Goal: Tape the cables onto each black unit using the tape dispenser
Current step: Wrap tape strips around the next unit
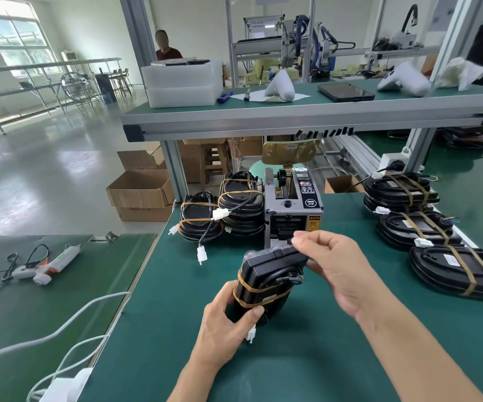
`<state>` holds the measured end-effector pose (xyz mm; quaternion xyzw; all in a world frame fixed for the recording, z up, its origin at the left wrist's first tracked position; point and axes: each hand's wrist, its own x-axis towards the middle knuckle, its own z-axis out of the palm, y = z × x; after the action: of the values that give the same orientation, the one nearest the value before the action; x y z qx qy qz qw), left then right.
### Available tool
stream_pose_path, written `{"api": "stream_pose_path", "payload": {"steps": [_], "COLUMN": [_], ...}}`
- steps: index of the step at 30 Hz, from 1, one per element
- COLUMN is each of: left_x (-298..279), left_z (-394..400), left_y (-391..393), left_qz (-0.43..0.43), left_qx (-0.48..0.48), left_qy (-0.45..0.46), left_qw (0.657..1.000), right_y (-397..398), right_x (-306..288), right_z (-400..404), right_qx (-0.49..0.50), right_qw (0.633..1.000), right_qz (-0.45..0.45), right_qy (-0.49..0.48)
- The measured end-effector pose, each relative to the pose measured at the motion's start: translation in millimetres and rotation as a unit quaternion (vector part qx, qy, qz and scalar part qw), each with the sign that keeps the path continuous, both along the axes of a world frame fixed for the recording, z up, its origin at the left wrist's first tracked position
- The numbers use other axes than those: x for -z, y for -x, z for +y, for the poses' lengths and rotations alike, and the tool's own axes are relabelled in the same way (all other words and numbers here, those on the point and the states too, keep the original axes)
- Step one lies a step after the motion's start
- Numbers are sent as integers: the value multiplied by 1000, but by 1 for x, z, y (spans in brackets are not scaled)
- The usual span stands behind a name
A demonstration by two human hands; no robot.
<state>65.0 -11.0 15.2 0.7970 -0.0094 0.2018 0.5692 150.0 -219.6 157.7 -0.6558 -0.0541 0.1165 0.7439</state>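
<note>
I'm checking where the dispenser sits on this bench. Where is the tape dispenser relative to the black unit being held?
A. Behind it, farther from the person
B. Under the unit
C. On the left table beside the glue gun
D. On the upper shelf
A: the tape dispenser stands on the green mat just beyond the held black unit, between the stacks of units.

Tape dispenser (292,210) behind held unit (266,281), unit stacks (222,207) left, (425,224) right.

Glossy grey floor (46,158) — daylight from a barred window (17,36); cardboard boxes (140,192) beside green-topped benches (307,343).
</note>
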Motion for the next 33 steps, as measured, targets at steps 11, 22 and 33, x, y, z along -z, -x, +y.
{"api": "stream_pose_path", "payload": {"steps": [11,22,33], "left_x": [0,-1,-1], "left_z": [-1,-1,0], "left_y": [1,2,2], "left_qz": [2,1,-2], "left_qx": [-2,-2,-3], "left_qy": [8,-1,0], "left_qw": [1000,1000,1000], "right_y": [8,3,2], "right_x": [14,22,29], "right_z": [13,15,19], "right_qx": [7,30,70], "right_qw": [997,994,979], "right_qz": [-70,-86,-138], "right_qy": [30,59,130]}}
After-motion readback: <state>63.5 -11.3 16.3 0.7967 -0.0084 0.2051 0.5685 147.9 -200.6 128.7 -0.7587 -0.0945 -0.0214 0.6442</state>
